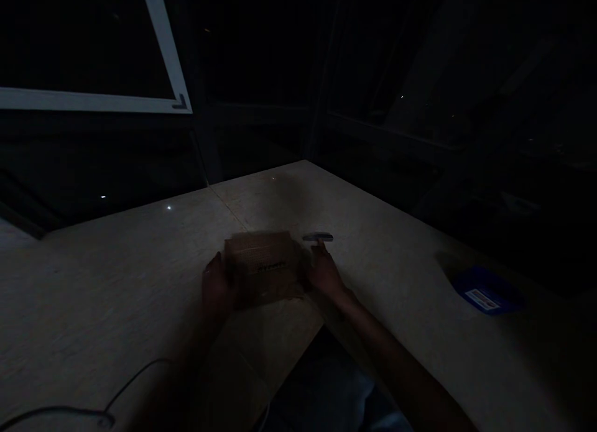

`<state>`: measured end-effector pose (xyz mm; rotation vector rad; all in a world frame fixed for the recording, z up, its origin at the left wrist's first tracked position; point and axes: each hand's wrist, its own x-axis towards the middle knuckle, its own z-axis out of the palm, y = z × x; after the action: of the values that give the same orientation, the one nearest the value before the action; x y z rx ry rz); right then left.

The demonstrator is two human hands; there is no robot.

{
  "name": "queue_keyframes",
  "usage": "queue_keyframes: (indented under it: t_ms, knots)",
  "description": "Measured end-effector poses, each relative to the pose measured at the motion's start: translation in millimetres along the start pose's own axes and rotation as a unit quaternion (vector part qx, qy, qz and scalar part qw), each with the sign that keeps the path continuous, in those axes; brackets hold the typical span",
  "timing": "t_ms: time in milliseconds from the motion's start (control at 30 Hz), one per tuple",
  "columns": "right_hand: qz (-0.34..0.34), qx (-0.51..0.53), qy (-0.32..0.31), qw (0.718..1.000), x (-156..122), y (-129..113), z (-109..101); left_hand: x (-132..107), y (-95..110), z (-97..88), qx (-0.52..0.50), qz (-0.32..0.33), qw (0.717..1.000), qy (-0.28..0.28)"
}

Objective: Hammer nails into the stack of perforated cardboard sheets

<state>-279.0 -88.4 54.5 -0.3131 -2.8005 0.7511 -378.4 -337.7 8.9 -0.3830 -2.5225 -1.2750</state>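
A brown cardboard box [263, 255], small and flat-looking with dark printed letters, lies on the pale countertop in front of me. My left hand [219, 288] grips its left edge, the fingers partly lost in shadow. At its right edge is my right hand [324, 273], closed on the cardboard, with one finger stretched forward. That fingertip meets a slim grey object [318, 237], perhaps a cutter; I cannot tell whether it is held or lies on the counter. Dim light and blur hide the details of the grip.
A blue plastic container [487, 290] with a white label stands at the right. A dark cable [60, 411] runs across the lower left. The countertop [373, 252] narrows to a far corner between dark glass panes, with a white window frame [93, 101] at upper left.
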Motion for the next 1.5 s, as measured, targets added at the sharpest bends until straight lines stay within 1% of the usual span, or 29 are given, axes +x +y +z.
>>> queue_keyframes:
  t_ms: [67,133,200,267,333,400,467,533,667,800,933,1033,1100,1133,1167,1200,1267,1333,1367,1400,1500]
  knots:
    - [-0.037,-0.014,0.025,0.999,-2,-13,-4,-7,10,-1.4,0.059,0.113,0.992,0.013]
    - [-0.09,-0.025,0.011,0.996,-3,-28,-3,-16,18,1.5,0.098,0.185,0.978,0.017]
    - [-0.134,-0.036,-0.023,0.99,0,-40,4,-28,25,7.0,0.127,0.238,0.963,0.018]
    - [-0.174,-0.051,-0.061,0.982,6,-47,14,-41,30,12.4,0.143,0.287,0.947,0.007]
    - [-0.209,-0.064,-0.091,0.972,15,-48,24,-54,36,16.2,0.143,0.33,0.933,-0.016]
    - [-0.235,-0.072,-0.115,0.963,25,-46,34,-64,40,18.7,0.132,0.354,0.925,-0.041]
    - [-0.25,-0.073,-0.131,0.956,33,-42,41,-70,42,20.9,0.125,0.352,0.925,-0.064]
    - [-0.261,-0.064,-0.141,0.953,39,-38,46,-71,41,23.4,0.12,0.333,0.932,-0.078]
    - [-0.295,-0.035,-0.162,0.941,43,-35,50,-71,34,28.7,0.111,0.299,0.944,-0.087]
    - [-0.312,-0.028,-0.201,0.928,44,-37,45,-73,29,31.5,0.112,0.277,0.949,-0.1]
    - [-0.308,-0.041,-0.235,0.921,45,-44,34,-74,26,31.9,0.109,0.275,0.948,-0.117]
    - [-0.309,0.002,-0.244,0.919,44,-48,28,-74,25,32.7,0.102,0.276,0.948,-0.119]
    - [-0.298,0.037,-0.237,0.924,45,-47,25,-74,25,33.4,0.099,0.274,0.949,-0.117]
    - [-0.281,0.052,-0.218,0.933,48,-44,24,-75,25,33.8,0.099,0.273,0.95,-0.117]
    - [-0.251,0.065,-0.186,0.948,51,-39,23,-75,25,34.2,0.098,0.274,0.95,-0.115]
    - [-0.211,0.077,-0.143,0.964,55,-33,22,-75,24,34.7,0.099,0.277,0.949,-0.114]
    - [-0.103,0.09,-0.046,0.99,66,-16,20,-76,23,35.6,0.101,0.283,0.947,-0.111]
    - [-0.001,0.083,0.02,0.996,75,4,18,-77,20,36.7,0.106,0.29,0.945,-0.11]
    - [0.035,0.075,0.035,0.996,79,13,17,-77,19,37.2,0.111,0.291,0.944,-0.111]
    - [0.057,0.068,0.042,0.995,81,22,16,-77,17,37.7,0.116,0.291,0.943,-0.113]
    - [0.083,0.056,0.044,0.994,80,38,18,-77,14,38.6,0.126,0.296,0.94,-0.113]
